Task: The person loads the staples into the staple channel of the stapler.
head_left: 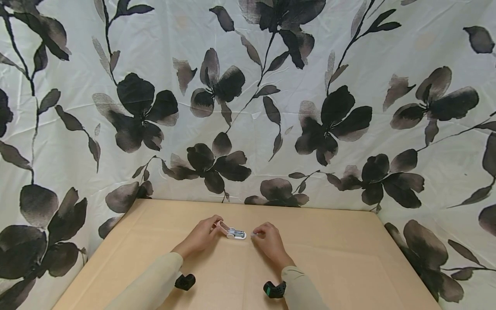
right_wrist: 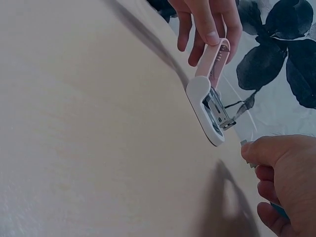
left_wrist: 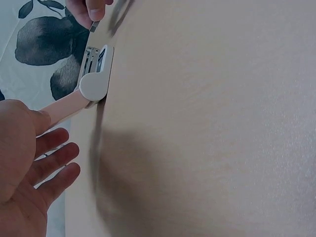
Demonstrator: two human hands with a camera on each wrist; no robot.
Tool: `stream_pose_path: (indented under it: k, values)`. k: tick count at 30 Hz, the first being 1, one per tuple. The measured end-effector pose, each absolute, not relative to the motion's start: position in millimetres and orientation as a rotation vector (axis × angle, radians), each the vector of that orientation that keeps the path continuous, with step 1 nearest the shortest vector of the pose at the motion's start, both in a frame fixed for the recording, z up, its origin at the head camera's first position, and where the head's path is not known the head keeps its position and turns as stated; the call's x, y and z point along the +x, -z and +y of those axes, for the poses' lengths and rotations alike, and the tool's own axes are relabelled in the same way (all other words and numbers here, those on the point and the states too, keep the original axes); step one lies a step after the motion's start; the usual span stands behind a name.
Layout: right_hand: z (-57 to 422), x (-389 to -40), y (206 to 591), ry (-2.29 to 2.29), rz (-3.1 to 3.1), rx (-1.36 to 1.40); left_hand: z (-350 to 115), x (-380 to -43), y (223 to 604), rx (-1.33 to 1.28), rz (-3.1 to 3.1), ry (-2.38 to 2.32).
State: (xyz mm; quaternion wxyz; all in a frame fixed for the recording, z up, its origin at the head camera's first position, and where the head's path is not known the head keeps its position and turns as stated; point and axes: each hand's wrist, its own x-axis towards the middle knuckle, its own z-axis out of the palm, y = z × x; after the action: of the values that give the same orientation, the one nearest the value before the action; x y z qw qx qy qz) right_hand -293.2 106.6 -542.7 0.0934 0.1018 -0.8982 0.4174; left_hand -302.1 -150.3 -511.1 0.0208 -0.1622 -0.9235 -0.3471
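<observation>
Soft, even light brightened the head view, while both wrist views looked dimmer, with blurry-edged shadows across the tabletop [left_wrist: 197, 98].

No text, label, brand, number or sign can be read in the head view or in either wrist view.

The right hand [right_wrist: 292, 170] partly hides a small grey strip [right_wrist: 244, 143].
</observation>
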Motion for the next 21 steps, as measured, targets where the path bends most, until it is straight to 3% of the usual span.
stream_pose_path:
  k: [21]
  values:
    - [99.1,-292.6,540.4,-1.239,-2.676,0.324,-150.4,-302.9,510.7,-0.505,-2.877,1.040]
